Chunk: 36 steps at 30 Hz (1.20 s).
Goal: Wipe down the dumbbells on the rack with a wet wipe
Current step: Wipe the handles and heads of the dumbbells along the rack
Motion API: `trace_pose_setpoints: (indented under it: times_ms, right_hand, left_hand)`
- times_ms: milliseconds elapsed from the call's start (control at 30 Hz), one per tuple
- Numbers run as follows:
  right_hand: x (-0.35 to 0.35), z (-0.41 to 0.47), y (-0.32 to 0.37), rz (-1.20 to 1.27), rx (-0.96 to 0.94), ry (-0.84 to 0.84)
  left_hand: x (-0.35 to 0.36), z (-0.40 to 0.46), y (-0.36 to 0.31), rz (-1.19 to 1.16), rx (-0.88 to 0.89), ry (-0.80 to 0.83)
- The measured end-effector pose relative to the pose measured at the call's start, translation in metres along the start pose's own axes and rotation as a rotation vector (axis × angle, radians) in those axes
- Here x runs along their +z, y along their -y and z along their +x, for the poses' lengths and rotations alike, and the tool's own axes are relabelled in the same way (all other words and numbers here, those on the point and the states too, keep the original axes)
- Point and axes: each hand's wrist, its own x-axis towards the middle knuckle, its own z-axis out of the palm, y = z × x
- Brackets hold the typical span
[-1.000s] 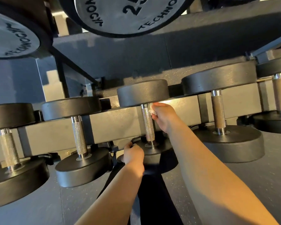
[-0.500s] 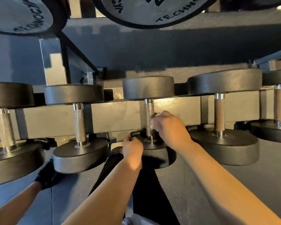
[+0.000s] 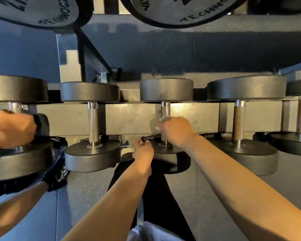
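Black dumbbells with knurled steel handles lie in a row on the grey rack (image 3: 129,117). My right hand (image 3: 176,131) grips a white wet wipe (image 3: 162,119) wrapped round the lower part of the middle dumbbell's handle (image 3: 165,109). That dumbbell's far head (image 3: 166,89) is in full view. Its near head is partly hidden by my arms. My left hand (image 3: 143,151) curls over the left rim of that near head.
Neighbouring dumbbells sit to the left (image 3: 92,119) and right (image 3: 239,119). At far left another person's hand (image 3: 10,129) holds a dark cloth (image 3: 42,122) on a dumbbell, with a gloved hand (image 3: 56,176) below. Large dumbbell heads (image 3: 181,9) hang on the tier above.
My right hand slid the wipe down the handle from near the far head toward the near head. Another person's hands came into view at the left.
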Motion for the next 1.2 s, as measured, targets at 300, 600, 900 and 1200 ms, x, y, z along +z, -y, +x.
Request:
trace_pose_setpoints:
  times_ms: [300,600,900,1200]
  right_hand:
    - [-0.021,-0.01,-0.005,0.155,0.023,-0.195]
    - [-0.016,0.013,-0.011,0.123,0.009,-0.278]
    - [0.003,-0.04,-0.008,0.659,0.012,0.144]
    - [-0.041,-0.025,-0.021,1.677,0.77,-0.33]
  left_hand:
    - [-0.005,-0.022,0.02,-0.029,-0.117,0.243]
    - [-0.002,-0.014,0.021,0.004,-0.136,0.198]
    - [0.004,-0.016,0.028,0.058,-0.033,0.121]
    - [0.012,-0.023,0.032,-0.079,0.016,-0.01]
